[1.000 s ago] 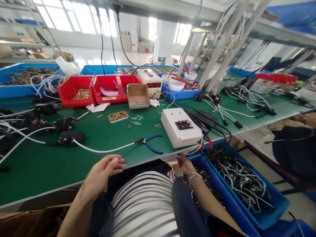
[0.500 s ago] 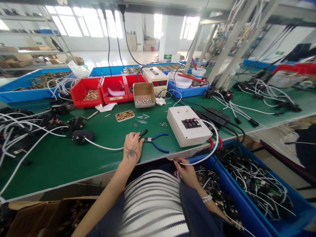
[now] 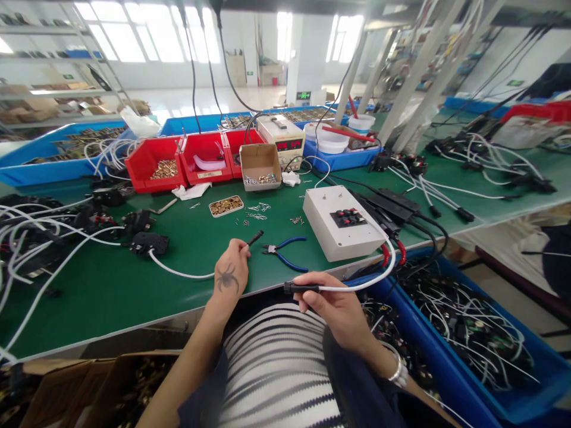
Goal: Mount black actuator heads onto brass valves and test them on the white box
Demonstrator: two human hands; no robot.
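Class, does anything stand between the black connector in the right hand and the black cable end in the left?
Nothing visible stands directly between the black connector in the right hand and the black cable end in the left hand. The blue-handled pliers lie on the green table beside that gap.

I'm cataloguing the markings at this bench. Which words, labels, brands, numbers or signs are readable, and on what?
None can be quoted with certainty.
Red lit digits on the cream boxy power supply: too blurred.
Pale rectangular label on the middle red plastic bin: dark marks, too small.
Green rectangular sign on the white pillar: pale marks, too blurred.
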